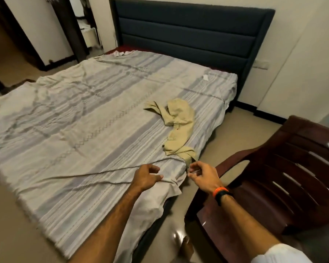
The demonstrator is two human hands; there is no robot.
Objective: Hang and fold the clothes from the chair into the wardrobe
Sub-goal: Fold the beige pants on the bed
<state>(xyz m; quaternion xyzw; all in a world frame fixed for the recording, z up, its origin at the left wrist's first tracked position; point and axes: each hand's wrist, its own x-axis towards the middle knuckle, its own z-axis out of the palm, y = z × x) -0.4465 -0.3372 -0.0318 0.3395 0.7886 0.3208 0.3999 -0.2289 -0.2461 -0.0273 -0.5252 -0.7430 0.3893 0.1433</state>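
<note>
Lying crumpled on bed (84, 114) near right edge: khaki garment (179, 128), thin woven cotton, long axis running from headboard (188, 33) end toward near corner, near tip drooping over mattress edge. Hovering just below that tip: right hand (201, 174), fingers curled loosely, gripping nothing visible. Resting on striped grey bedsheet (103, 186): left hand (146, 176), fingers loosely bent, apart from the right. Standing at right: dark glossy slatted chair (285, 177).
</note>
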